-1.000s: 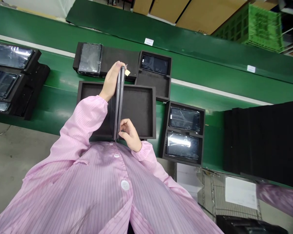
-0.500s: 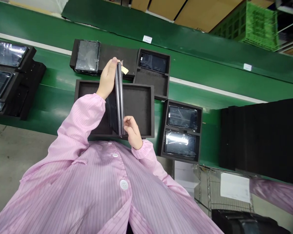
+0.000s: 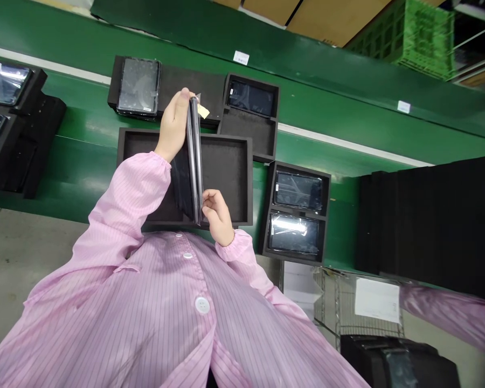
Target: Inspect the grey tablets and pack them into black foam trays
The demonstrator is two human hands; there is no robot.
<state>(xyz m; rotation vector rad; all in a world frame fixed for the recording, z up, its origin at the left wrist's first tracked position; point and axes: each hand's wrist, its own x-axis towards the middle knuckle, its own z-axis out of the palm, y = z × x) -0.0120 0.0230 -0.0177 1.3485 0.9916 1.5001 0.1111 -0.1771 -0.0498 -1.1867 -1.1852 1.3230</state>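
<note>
Two thin dark tablets [image 3: 194, 161], side by side and on edge, are held over a black foam tray [image 3: 230, 178]. My left hand [image 3: 173, 125] grips them near their far end, its fingers largely hidden behind them. At the near end, my right hand [image 3: 219, 216] is closed with thumb and fingertips against the right-hand side; whether it pinches a tablet or a film there is hard to make out. A small yellow tab [image 3: 202, 111] sticks out by the far end. The tray's visible floor under the tablets is bare.
A film-covered tablet stack [image 3: 139, 86] lies on black foam behind the tray. Black trays with tablets stand at the back [image 3: 250, 129], right [image 3: 295, 213] and left [image 3: 44, 140]. A tall black stack [image 3: 424, 221] is far right, near another person's pink sleeve [image 3: 448, 315].
The view has shifted slightly, so the bench things sit a little further left and up. Both hands keep their places on the tablets, which lean slightly more to the left at the far end.
</note>
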